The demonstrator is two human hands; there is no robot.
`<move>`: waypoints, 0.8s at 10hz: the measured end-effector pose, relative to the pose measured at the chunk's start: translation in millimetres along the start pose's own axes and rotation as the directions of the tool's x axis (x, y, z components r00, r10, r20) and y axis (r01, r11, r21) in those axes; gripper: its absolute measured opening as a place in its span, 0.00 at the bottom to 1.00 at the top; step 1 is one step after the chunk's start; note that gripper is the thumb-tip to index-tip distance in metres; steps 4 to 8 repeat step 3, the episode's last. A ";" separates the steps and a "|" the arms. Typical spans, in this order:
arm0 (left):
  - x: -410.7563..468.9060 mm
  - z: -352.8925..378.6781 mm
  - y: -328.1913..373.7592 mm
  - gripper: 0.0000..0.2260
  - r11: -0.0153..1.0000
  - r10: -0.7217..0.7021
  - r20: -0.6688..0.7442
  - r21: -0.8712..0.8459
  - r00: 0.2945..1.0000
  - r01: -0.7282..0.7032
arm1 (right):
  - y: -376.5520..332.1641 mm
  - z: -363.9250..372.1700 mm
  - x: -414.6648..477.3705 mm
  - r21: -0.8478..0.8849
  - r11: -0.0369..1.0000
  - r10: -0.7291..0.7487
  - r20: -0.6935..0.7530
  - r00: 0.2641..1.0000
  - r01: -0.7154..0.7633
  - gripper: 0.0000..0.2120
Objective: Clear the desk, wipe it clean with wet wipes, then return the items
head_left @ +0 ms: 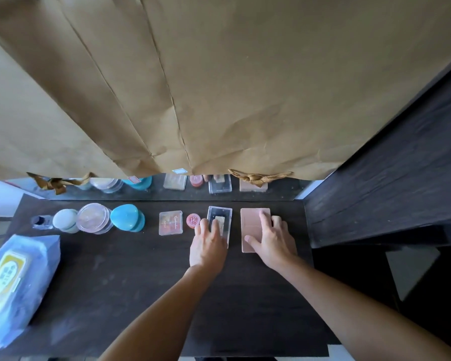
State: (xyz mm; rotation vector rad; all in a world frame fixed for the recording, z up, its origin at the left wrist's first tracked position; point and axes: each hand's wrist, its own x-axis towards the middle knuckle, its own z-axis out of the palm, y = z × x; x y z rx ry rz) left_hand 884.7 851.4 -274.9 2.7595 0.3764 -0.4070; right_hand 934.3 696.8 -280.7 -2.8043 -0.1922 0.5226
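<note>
Both hands lie on items at the back right of the dark desk (130,277). My left hand (208,246) rests flat on a clear rectangular case (223,212), its fingers laid over the lid. My right hand (272,241) lies spread on a pink rectangular palette (251,217), with the thumb on its near left part and the outer fingers past its right edge. A pack of wet wipes (16,282) with a yellow lid lies at the desk's left front.
Along the back edge stand a small bottle (41,222), a white round jar (65,220), a clear pink jar (93,218), a teal egg-shaped case (126,217), a small square palette (170,222) and a red round pot (193,220). A brown paper sheet (219,87) hangs above. A dark side panel (388,178) is on the right.
</note>
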 end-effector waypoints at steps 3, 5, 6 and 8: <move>-45.8 2.3 -54.8 0.14 1.000 0.008 -0.059 0.009 0.998 -0.008 | -6.5 -15.0 -13.4 -0.175 0.985 0.005 -0.017 1.000 -0.008 0.29; -45.8 2.3 -54.8 0.14 1.000 0.008 -0.059 0.009 0.998 -0.008 | -6.5 -15.0 -13.4 -0.175 0.985 0.005 -0.017 1.000 -0.008 0.29; -45.8 2.3 -54.8 0.14 1.000 0.008 -0.059 0.009 0.998 -0.008 | -6.5 -15.0 -13.4 -0.175 0.985 0.005 -0.017 1.000 -0.008 0.29; -45.8 2.3 -54.8 0.14 1.000 0.008 -0.059 0.009 0.998 -0.008 | -6.5 -15.0 -13.4 -0.175 0.985 0.005 -0.017 1.000 -0.008 0.29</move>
